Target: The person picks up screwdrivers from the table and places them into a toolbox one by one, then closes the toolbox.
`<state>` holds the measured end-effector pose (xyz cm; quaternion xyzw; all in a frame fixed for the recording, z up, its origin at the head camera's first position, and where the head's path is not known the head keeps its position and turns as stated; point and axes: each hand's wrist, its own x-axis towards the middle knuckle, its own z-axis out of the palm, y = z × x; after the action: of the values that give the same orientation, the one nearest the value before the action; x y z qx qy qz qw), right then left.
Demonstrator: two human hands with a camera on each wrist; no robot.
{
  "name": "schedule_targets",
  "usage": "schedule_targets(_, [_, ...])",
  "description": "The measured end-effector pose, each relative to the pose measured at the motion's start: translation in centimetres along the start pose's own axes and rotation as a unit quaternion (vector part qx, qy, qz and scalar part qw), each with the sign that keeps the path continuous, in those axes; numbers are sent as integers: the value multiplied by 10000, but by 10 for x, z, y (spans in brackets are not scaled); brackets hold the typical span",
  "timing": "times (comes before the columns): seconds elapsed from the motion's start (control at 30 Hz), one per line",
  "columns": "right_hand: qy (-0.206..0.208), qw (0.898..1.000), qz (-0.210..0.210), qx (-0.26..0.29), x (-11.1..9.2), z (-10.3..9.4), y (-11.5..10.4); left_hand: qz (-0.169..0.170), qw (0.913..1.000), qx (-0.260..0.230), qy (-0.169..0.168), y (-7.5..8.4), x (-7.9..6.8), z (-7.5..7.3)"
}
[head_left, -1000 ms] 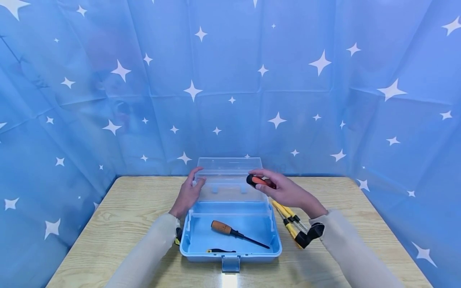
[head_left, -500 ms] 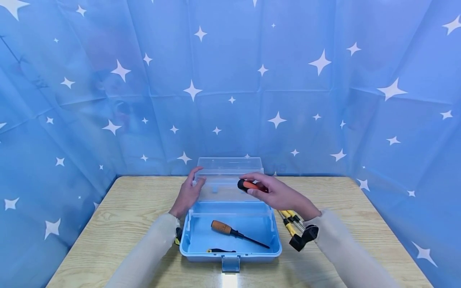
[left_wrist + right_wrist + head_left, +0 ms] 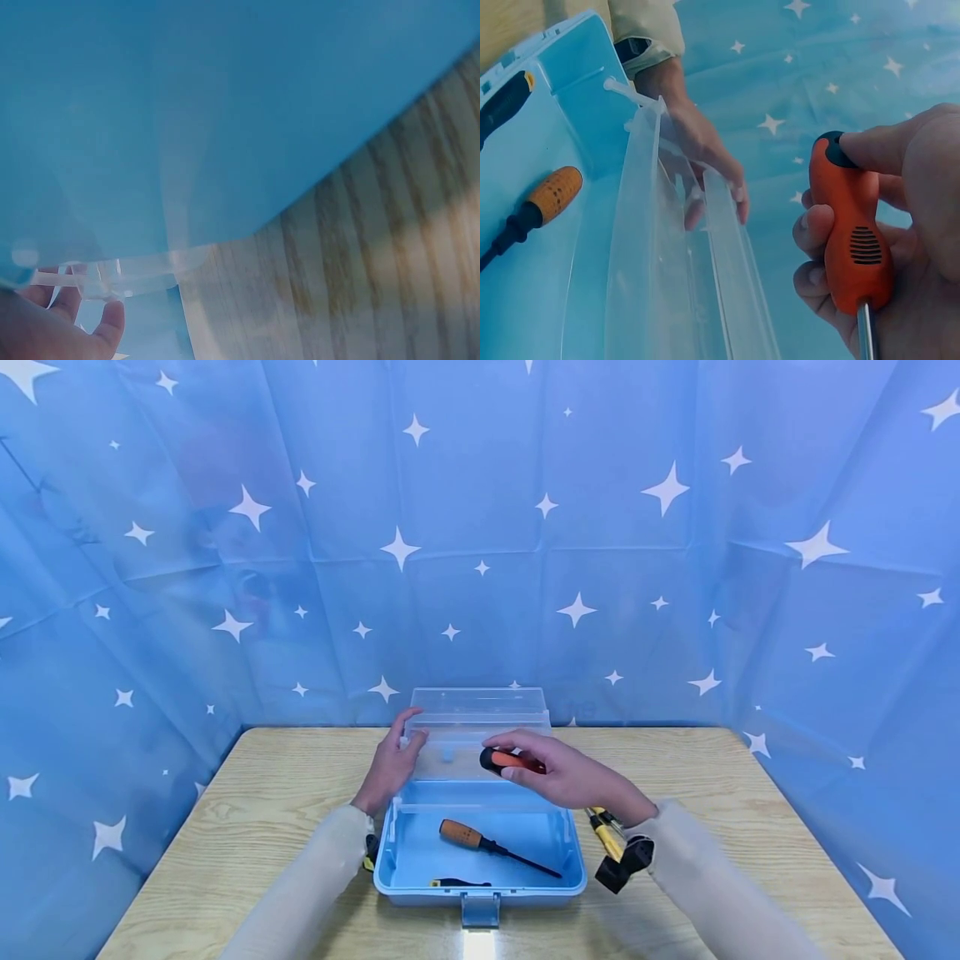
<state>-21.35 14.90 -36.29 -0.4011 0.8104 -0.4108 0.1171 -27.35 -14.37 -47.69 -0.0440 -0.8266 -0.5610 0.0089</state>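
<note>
My right hand [image 3: 566, 772] grips a screwdriver [image 3: 855, 232] by its orange and black handle, with the metal shaft leading out past the little-finger side. It is held above the back of a light blue toolbox [image 3: 420, 898]. The toolbox's clear lid [image 3: 480, 702] is raised at the back. My left hand [image 3: 392, 768] holds the lid by its left edge, thumb on one side and fingers on the other. Inside the box lie a screwdriver with a wooden handle [image 3: 461, 834] and a black and yellow screwdriver [image 3: 506, 105], its lower part hidden by the front wall in the head view.
Yellow-handled tools [image 3: 606, 837] lie on the wooden table [image 3: 285, 810] right of the box, partly covered by the right wrist. A yellow and black object [image 3: 369, 863] peeks out left of the box. A blue starry curtain [image 3: 480, 602] hangs behind the table.
My right hand has moved left and slightly down with the orange screwdriver, from the lid's right edge to in front of the lid. My left hand has stayed on the lid.
</note>
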Motion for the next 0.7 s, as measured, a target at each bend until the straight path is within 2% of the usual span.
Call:
schedule_targets(0.5, [-330,9990,-297,80,11,18,-4,24,10000,17,-11,-1,0,-1])
schedule_targets(0.7, [-469,9984,-282,170,12,26,-6,0,10000,10,-13,0,1,-1])
